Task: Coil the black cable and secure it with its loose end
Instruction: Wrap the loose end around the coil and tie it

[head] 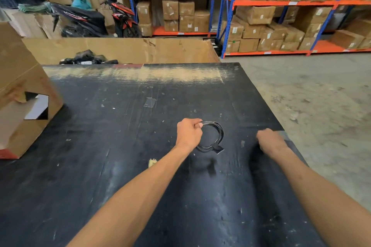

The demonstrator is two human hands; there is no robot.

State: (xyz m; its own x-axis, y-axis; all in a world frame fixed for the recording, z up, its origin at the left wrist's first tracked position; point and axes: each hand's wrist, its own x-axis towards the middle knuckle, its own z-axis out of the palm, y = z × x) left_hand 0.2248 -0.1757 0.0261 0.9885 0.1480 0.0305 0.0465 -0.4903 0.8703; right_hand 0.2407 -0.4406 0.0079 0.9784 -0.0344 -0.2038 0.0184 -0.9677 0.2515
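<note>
Black cable (217,136) already wound into a neat coil, pinched at its top by left hand (188,133), just above the desk (120,146). Right hand (270,141), right of coil, loosely curled, holds nothing. Tie-off looks done or nearly; can't confirm.

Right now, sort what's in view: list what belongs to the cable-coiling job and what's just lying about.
Job:
black cable, already coiled
left hand, pinching the coil
right hand, closed, off the cable
black table

Lying about:
cardboard box
tape scrap
paper scrap
motorbike
</note>
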